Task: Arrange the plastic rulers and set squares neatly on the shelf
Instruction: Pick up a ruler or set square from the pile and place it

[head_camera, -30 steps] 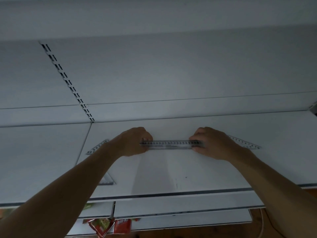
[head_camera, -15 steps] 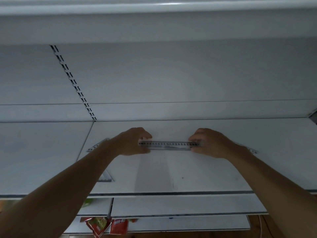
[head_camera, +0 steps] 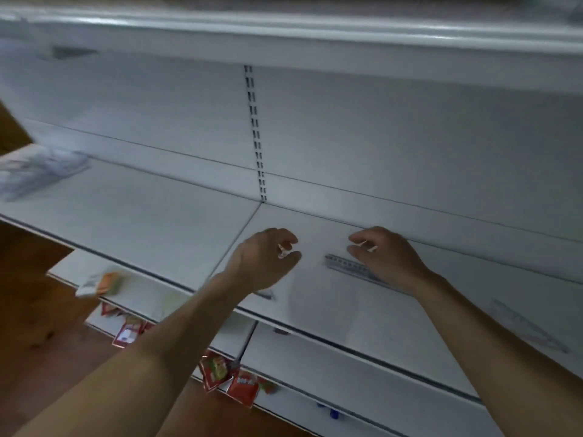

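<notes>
A clear plastic ruler (head_camera: pixel 348 268) lies flat on the white shelf (head_camera: pixel 151 212), and its right part runs under my right hand. That right hand (head_camera: pixel 389 258) hovers over it with loosely curled fingers that grip nothing. My left hand (head_camera: pixel 268 260) is a short way left of the ruler's end, with relaxed, empty fingers. A faint set square (head_camera: pixel 533 326) lies on the shelf at the right. The corner of another set square (head_camera: pixel 267 294) shows under my left wrist.
A heap of pale packets (head_camera: pixel 41 171) sits at the shelf's far left. Red snack packets (head_camera: pixel 220 372) and an orange pack (head_camera: pixel 105 282) lie on lower shelves. An upper shelf (head_camera: pixel 284 29) overhangs, and a slotted upright (head_camera: pixel 256 134) runs down the back panel.
Both hands have let go of the ruler, which now lies on the shelf. The left hand has drawn away from its end. My view has swung to the left.
</notes>
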{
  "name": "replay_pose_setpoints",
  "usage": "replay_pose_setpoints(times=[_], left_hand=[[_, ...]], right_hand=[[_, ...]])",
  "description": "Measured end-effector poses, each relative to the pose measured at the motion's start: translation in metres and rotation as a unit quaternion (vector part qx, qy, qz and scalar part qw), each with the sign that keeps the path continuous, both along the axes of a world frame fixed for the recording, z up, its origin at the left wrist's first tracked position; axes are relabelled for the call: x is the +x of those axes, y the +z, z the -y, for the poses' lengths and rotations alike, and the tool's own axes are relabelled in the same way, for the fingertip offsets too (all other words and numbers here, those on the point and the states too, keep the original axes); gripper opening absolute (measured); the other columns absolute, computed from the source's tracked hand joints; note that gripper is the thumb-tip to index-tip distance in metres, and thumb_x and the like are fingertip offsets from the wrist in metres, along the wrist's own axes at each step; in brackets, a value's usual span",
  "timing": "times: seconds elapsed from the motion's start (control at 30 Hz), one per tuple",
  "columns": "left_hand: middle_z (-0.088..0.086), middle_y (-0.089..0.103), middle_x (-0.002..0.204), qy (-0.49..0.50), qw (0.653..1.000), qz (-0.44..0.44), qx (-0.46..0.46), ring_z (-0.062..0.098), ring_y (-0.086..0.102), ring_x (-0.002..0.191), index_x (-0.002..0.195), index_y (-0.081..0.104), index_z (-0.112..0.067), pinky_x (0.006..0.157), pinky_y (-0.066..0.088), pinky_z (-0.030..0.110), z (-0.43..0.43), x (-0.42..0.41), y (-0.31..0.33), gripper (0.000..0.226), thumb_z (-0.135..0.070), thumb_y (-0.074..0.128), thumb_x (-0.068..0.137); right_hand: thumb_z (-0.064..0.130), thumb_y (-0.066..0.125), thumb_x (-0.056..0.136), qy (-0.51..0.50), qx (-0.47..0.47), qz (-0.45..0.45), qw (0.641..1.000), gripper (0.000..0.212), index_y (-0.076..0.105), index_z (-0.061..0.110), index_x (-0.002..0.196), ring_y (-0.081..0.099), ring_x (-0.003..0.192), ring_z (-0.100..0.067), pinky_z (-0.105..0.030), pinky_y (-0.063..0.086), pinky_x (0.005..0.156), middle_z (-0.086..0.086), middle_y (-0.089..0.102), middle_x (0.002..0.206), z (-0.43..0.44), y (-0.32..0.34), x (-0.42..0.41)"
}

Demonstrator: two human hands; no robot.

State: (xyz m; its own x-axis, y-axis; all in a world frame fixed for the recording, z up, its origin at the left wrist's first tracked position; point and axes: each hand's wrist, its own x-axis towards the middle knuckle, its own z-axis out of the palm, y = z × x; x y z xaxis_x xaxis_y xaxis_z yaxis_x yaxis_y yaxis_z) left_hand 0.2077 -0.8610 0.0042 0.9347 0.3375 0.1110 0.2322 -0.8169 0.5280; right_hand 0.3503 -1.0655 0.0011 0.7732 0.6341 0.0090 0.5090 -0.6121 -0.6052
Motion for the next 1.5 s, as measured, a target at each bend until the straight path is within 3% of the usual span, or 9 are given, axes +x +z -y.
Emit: replay_pose_setpoints(times=[0.27, 0.4, 0.67, 0.8, 1.13, 1.3, 1.5], left_hand=[[-0.015, 0.061, 0.105, 0.095, 0.99, -0.048, 0.089, 0.009, 0.059, 0.095, 0.116, 0.059, -0.034, 0.074, 0.044, 0.023, -0.084, -0.103, 0.014, 0.033, -0.051, 0.054, 0.088], [-0.012, 0.063, 0.107, 0.144, 0.982, -0.059, 0.109, 0.012, 0.06, 0.101, 0.115, 0.061, -0.031, 0.082, 0.046, 0.025, -0.142, -0.17, 0.018, 0.035, -0.053, 0.054, 0.088], [-0.009, 0.063, 0.112, 0.237, 0.957, -0.087, 0.144, 0.016, 0.059, 0.103, 0.117, 0.06, -0.029, 0.084, 0.049, 0.032, -0.26, -0.306, 0.031, 0.041, -0.055, 0.05, 0.087], [-0.012, 0.064, 0.109, 0.272, 0.948, -0.089, 0.141, 0.013, 0.06, 0.102, 0.116, 0.061, -0.031, 0.08, 0.05, 0.029, -0.305, -0.349, 0.028, 0.04, -0.054, 0.05, 0.086], [-0.015, 0.063, 0.106, 0.308, 0.94, -0.075, 0.126, 0.008, 0.06, 0.093, 0.118, 0.06, -0.032, 0.074, 0.054, 0.03, -0.428, -0.374, 0.016, 0.042, -0.058, 0.05, 0.086], [-0.015, 0.062, 0.104, 0.29, 0.943, -0.072, 0.146, 0.007, 0.059, 0.092, 0.114, 0.061, -0.033, 0.071, 0.05, 0.025, -0.521, -0.357, 0.01, 0.036, -0.055, 0.051, 0.088], [-0.013, 0.065, 0.106, 0.262, 0.953, -0.082, 0.125, 0.01, 0.061, 0.092, 0.114, 0.061, -0.032, 0.074, 0.056, 0.031, -0.633, -0.314, 0.014, 0.036, -0.054, 0.051, 0.088]], right_hand=[[0.038, 0.062, 0.088, 0.059, -0.014, -0.017, 0.998, 0.033, 0.064, 0.024, 0.118, 0.055, 0.098, -0.006, -0.019, 0.038, 0.085, 0.007, 0.062, 0.12, -0.132, 0.017, -0.058], [0.035, 0.062, 0.089, 0.102, -0.014, -0.01, 0.995, 0.035, 0.063, 0.019, 0.121, 0.058, 0.107, -0.013, -0.018, 0.036, 0.085, 0.001, 0.061, 0.124, -0.217, 0.027, -0.113], [0.034, 0.062, 0.088, 0.168, -0.002, 0.007, 0.986, 0.038, 0.063, 0.018, 0.122, 0.058, 0.112, -0.017, -0.023, 0.04, 0.091, -0.001, 0.061, 0.126, -0.384, 0.038, -0.235], [0.035, 0.063, 0.086, 0.19, -0.008, 0.007, 0.982, 0.039, 0.063, 0.018, 0.121, 0.058, 0.111, -0.017, -0.024, 0.04, 0.091, -0.001, 0.061, 0.126, -0.439, 0.038, -0.274], [0.035, 0.061, 0.088, 0.222, -0.024, 0.008, 0.975, 0.043, 0.058, 0.017, 0.127, 0.056, 0.113, -0.017, -0.027, 0.041, 0.093, -0.001, 0.057, 0.13, -0.581, 0.026, -0.293], [0.036, 0.058, 0.091, 0.219, -0.021, -0.009, 0.975, 0.046, 0.052, 0.018, 0.132, 0.052, 0.119, -0.017, -0.029, 0.04, 0.096, 0.0, 0.052, 0.137, -0.678, 0.012, -0.274], [0.034, 0.058, 0.09, 0.171, -0.038, -0.03, 0.984, 0.047, 0.053, 0.017, 0.133, 0.05, 0.123, -0.021, -0.027, 0.038, 0.095, -0.005, 0.051, 0.139, -0.775, 0.001, -0.24]])
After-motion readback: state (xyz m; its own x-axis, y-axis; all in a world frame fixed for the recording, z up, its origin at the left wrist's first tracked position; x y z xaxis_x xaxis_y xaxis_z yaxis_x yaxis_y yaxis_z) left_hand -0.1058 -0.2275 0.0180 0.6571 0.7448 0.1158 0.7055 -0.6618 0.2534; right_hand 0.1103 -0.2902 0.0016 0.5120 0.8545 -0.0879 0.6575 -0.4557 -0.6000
